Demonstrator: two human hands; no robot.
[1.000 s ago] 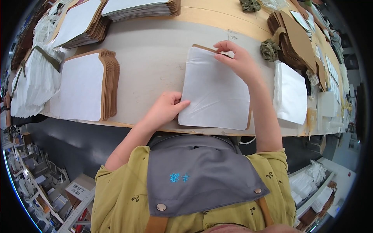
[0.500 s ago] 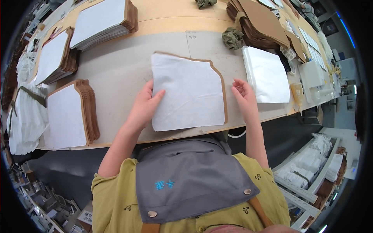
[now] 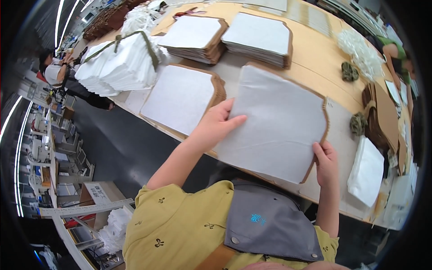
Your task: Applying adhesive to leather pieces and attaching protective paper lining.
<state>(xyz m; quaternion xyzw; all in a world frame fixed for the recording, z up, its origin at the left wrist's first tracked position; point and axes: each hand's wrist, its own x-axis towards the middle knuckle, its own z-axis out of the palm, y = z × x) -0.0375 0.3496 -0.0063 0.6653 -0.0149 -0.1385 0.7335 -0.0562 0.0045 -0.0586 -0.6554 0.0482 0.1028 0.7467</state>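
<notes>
Between my hands is a white-faced panel (image 3: 276,123) with a brown border along its top and right edges and a notched corner. It is tilted, raised over the table's front edge. My left hand (image 3: 216,126) grips its left edge, thumb on the white face and the other fingers partly hidden beneath. On the right edge, near the lower corner, my right hand (image 3: 326,162) pinches it with the thumb on top. Just left of the panel lies a low stack of similar white-topped brown panels (image 3: 180,96).
Two taller panel stacks (image 3: 193,32) (image 3: 257,33) stand farther back. A strap-tied white bundle (image 3: 119,65) is at left. At right are a white sheet pile (image 3: 366,168), brown panels (image 3: 381,114) and green cloth bundles (image 3: 358,123). Other people sit far left (image 3: 56,69) and work far right (image 3: 396,58).
My view has turned left. My right hand, earlier apart from the panel, now grips its right edge. The panel has been lifted and shifted toward the low stack on the left.
</notes>
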